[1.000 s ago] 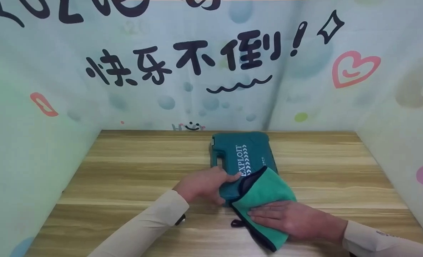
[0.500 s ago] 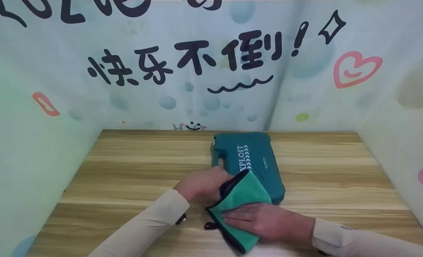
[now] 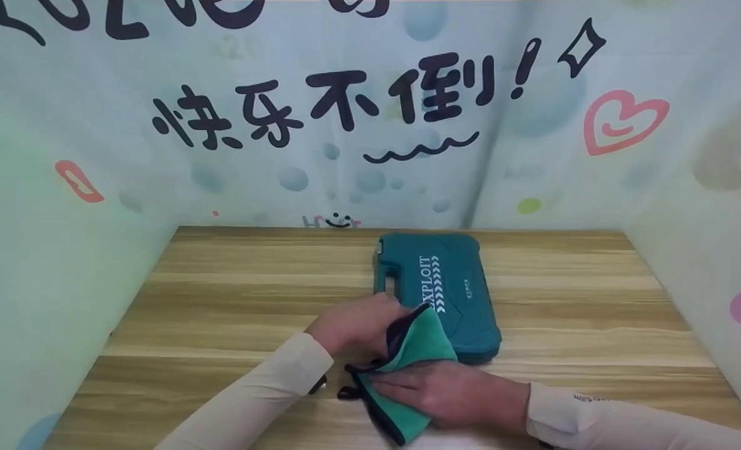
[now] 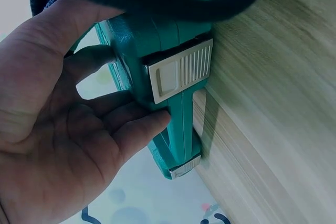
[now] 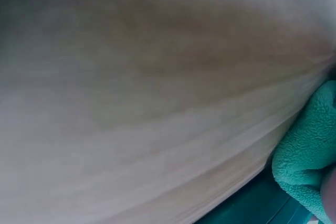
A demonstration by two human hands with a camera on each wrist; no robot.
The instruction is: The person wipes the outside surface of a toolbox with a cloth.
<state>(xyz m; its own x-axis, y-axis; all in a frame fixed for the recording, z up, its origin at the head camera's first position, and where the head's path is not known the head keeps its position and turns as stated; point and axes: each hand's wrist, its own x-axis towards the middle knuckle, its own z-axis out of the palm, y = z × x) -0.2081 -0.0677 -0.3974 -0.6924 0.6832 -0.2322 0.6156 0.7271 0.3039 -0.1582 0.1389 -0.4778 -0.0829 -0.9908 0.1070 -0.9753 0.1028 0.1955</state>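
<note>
– At two o'clock from your left hand [image 3: 357, 322] lies the flat teal hard-plastic case [image 3: 470, 294] with white "EXPLOIT" lettering, face up on the striped wood-grain table [image 3: 251, 294]

– What lies over the case at its seven o'clock corner, under your right hand [image 3: 448, 394]?

– That's your soft green cloth [image 3: 433, 337] with black edging; part of it covers the corner and the rest spills past the near edge, its small black loop [image 3: 349, 393] pointing towards nine o'clock

– And how do your left fingers sit?

– They're bent round the case's nine o'clock side, so you grip it there. From your left wrist, one fingertip shows on the teal handle [image 4: 181, 124], just beside a ribbed silver latch [image 4: 181, 72]; your thumb runs up under the cloth, its tip hidden

– Your right hand?

– At four o'clock from your left, fingers long and nearly straight, laid on the cloth rather than clutching it. Your right wrist view is mostly blurred pale sleeve [image 5: 131, 145], with folded cloth at its four o'clock edge; you can't tell from it how hard you press
</note>
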